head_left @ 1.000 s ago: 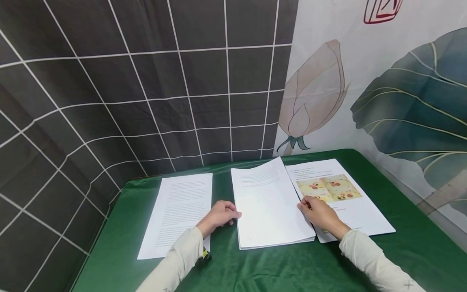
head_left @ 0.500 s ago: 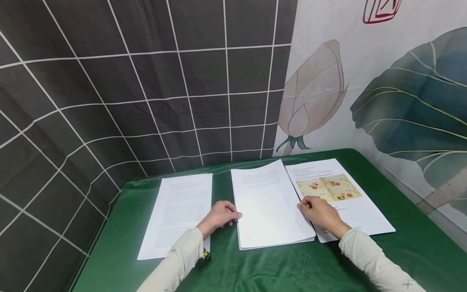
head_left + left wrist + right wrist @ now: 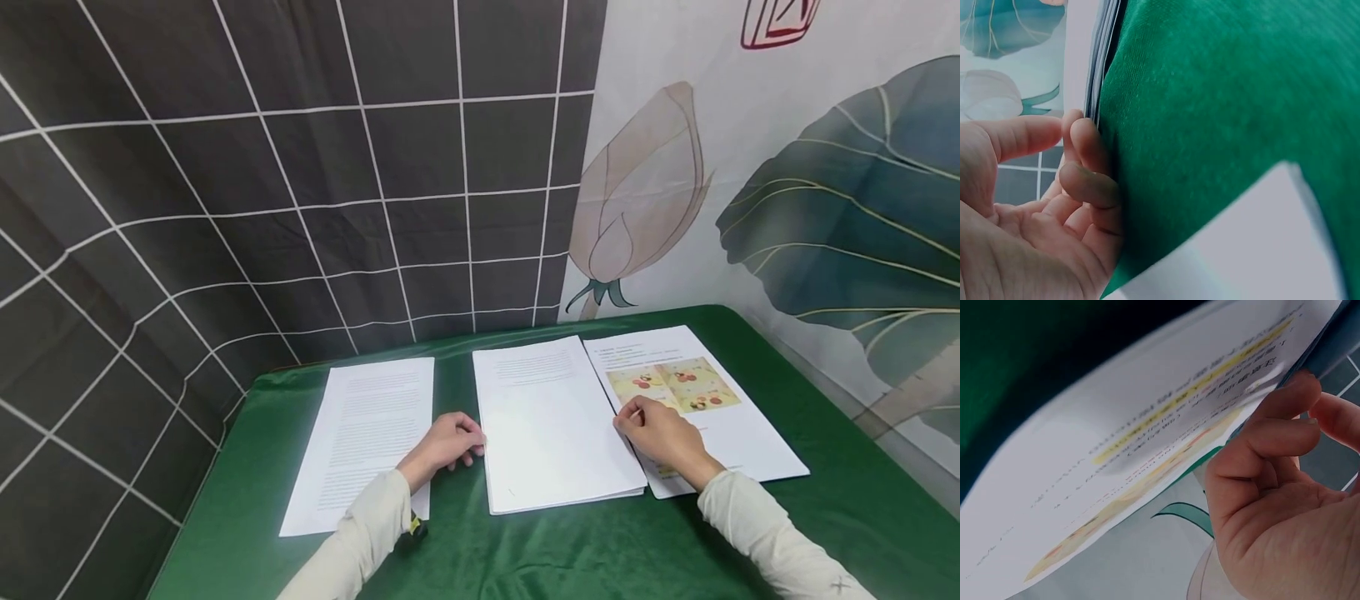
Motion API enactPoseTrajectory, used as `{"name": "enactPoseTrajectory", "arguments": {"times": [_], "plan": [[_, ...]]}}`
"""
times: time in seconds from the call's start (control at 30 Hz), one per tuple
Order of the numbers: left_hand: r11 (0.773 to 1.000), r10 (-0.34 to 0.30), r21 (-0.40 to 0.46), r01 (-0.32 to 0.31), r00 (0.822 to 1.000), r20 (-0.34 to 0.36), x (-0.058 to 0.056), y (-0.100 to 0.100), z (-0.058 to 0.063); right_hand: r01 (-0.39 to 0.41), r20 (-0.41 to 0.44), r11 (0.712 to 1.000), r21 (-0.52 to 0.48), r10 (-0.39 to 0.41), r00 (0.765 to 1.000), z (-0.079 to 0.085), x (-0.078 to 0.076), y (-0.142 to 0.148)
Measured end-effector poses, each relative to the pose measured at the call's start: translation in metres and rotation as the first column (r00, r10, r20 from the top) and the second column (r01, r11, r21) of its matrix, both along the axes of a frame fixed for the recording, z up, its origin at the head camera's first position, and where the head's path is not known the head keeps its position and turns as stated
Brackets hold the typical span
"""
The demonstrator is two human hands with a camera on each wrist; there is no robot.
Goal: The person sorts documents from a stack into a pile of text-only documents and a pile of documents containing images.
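Note:
In the head view a stack of white paper sheets [image 3: 562,450] lies in the middle of the table, a few lines of print near its top. At its left edge is my left hand [image 3: 450,442], fingers loosely bent. In the left wrist view my left fingertips [image 3: 1088,134] touch the side of the stack [image 3: 1077,56], with no sheet visibly pinched. My right hand [image 3: 663,433] is at the stack's right edge, above a stack with a coloured picture [image 3: 750,437]. The right wrist view shows my right thumb and bent fingers [image 3: 1266,434] close together; whether they pinch paper is hidden.
Printed sheets [image 3: 375,442] lie on the left of the green tablecloth [image 3: 232,500]. A small black and yellow thing [image 3: 415,527] shows beside my left sleeve. Behind the table hang a dark gridded cloth [image 3: 420,150] and a pale leaf-patterned one [image 3: 847,250].
The raised top right corner of the middle stack has come down flat. My left hand has drawn slightly left, its thumb off the sheet. My right hand has shifted very little.

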State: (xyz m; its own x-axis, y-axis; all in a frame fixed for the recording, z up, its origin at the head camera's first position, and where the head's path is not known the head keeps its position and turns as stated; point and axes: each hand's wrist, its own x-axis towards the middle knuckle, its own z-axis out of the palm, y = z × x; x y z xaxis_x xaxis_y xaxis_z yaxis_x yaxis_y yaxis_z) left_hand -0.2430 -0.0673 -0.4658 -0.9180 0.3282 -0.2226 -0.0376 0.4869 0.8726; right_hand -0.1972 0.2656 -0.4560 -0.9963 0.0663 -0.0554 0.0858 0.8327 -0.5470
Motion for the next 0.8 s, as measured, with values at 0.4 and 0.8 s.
{"name": "enactPoseTrajectory", "arguments": {"times": [0.4, 0.8], "plan": [[0.997, -0.080, -0.011, 0.080, 0.997, -0.006, 0.003, -0.016, 0.005, -0.008, 0.019, 1.000, 0.023, 0.008, 1.000, 0.002, 0.002, 0.000], [0.996, -0.086, 0.014, 0.086, 0.996, 0.003, 0.006, -0.015, 0.008, -0.006, 0.015, 1.000, 0.025, 0.005, 1.000, 0.007, 0.001, -0.002]]}}
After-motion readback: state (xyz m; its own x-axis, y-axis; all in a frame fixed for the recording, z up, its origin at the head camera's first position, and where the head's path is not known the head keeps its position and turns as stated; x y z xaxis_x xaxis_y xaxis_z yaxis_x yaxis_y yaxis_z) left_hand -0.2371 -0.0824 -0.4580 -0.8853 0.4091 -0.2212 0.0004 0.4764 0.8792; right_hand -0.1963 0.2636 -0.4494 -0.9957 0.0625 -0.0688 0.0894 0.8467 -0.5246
